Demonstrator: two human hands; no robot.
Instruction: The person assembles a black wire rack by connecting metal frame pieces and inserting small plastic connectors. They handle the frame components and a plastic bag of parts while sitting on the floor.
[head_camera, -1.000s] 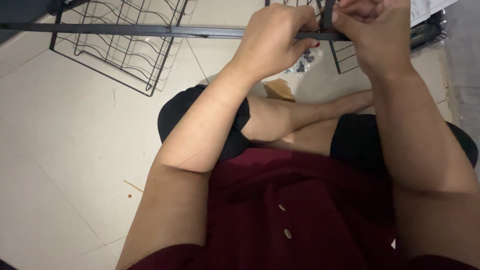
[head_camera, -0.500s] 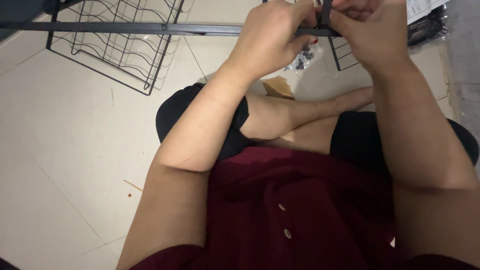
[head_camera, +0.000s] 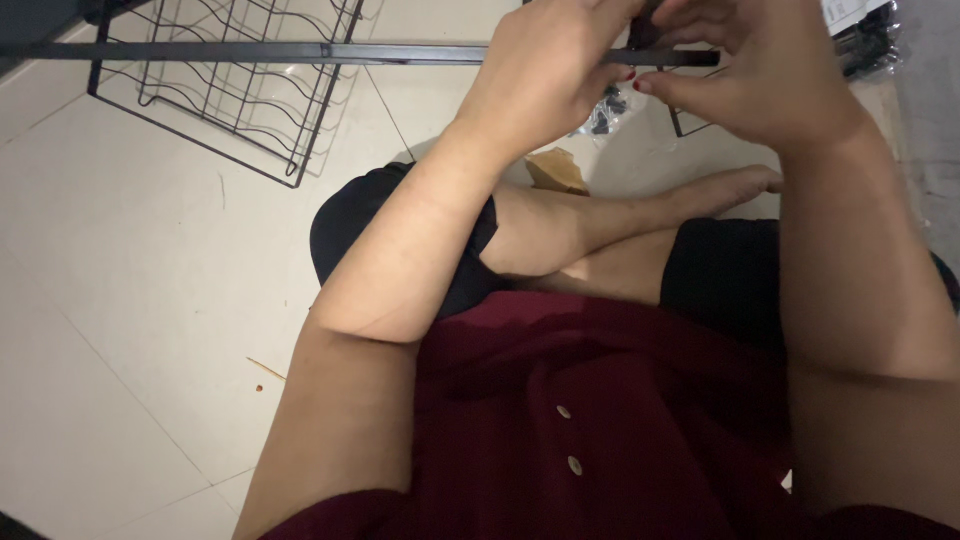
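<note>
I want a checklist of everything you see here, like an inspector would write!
Surface: pale tiled floor; the person sits on it cross-legged.
Job's things: long black metal bar, held level above the floor.
Clutter: black wire rack lying on the tiles; small clear bag of dark parts; brown cardboard scrap; tiny sliver of debris on the tiles.
Grippers: left hand in a closed grip on the bar; right hand curled at the bar's end, fingers loose, contact unclear.
Cables: nothing seen.
Surroundings: white paper sheet and dark packaging at the top right.
</note>
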